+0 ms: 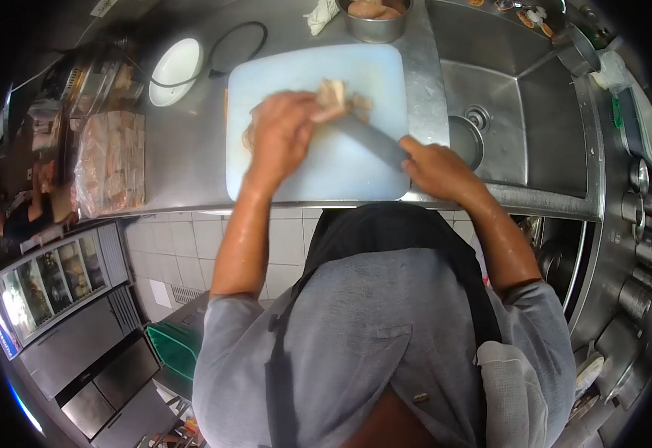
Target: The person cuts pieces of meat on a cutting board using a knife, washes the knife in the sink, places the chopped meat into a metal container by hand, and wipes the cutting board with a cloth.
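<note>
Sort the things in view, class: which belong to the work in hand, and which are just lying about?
In use:
knife, held in the right hand
food pieces, blurred, by the left hand
cutting board

Lying about, it seems:
white dish
crumpled cloth
round pan in the sink
pot of food, though its part is unclear

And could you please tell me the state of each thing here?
Wide grey metal knife, gripped in the right hand.
Beige food pieces, by the left hand, cut or whole unclear.
White rectangular cutting board, lying flat.
Round steel pot, uncovered, food inside.
White oval dish, open side up.
Rectangular steel sink, no standing water visible.
White cloth, crumpled.
Large clear plastic bag, filled.
</note>
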A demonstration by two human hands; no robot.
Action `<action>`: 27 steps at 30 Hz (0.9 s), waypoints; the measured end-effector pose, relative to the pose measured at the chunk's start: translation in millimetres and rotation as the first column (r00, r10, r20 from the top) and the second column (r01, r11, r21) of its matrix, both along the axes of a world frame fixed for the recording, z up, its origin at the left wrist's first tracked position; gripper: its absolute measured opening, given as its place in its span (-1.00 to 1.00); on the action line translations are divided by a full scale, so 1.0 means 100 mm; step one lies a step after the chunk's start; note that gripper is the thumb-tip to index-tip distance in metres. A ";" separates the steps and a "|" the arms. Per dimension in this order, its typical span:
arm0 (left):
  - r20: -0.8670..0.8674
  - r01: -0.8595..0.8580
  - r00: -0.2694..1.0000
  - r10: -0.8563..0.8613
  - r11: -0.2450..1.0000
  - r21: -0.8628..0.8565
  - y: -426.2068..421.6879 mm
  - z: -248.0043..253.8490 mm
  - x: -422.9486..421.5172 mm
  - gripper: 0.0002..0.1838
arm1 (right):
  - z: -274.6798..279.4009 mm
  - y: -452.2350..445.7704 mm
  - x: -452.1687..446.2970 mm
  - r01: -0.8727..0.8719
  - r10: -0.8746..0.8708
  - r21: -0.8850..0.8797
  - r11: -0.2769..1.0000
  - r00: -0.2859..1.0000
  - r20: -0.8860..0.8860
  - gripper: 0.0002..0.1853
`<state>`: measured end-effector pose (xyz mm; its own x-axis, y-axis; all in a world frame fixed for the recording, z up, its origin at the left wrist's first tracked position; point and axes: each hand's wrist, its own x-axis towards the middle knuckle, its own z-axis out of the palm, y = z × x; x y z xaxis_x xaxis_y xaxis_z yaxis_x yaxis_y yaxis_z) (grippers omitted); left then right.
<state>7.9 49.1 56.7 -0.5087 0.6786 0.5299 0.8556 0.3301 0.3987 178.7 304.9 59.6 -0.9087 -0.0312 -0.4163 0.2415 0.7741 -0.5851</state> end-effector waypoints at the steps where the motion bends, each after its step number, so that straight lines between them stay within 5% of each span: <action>1: 0.021 0.017 1.000 -0.016 0.999 -0.027 -0.02 -0.21 0.07 -0.65 | -0.03 0.04 0.00 0.010 -0.009 0.031 0.999 1.000 -0.026 -0.71; 4: 0.030 0.002 1.000 0.003 0.987 -0.163 -0.09 -0.77 0.28 -0.62 | 0.00 0.08 -0.01 0.014 -0.013 0.049 0.999 1.000 -0.019 -0.72; 9: 0.143 -0.221 0.964 0.226 0.974 -0.046 -0.15 -0.85 0.49 -0.63 | 0.20 0.00 0.05 0.008 0.006 0.137 0.991 0.994 -0.106 -0.74; 18: 0.152 -0.142 0.977 0.149 0.988 -0.056 -0.14 -0.81 0.42 -0.69 | 0.28 -0.24 0.07 -0.228 0.229 0.225 0.948 0.973 0.019 -0.79; 27: 0.164 -0.037 0.985 0.053 0.994 -0.104 -0.22 -0.70 0.50 -0.83 | 0.17 -0.34 0.08 -0.238 0.247 0.208 0.949 0.969 -0.018 -0.73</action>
<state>58.2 26.8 -13.5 -0.6152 0.6981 0.3662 0.7636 0.4121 0.4971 187.1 270.7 76.7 -0.9015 -0.1722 -0.3971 0.0093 0.9095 -0.4157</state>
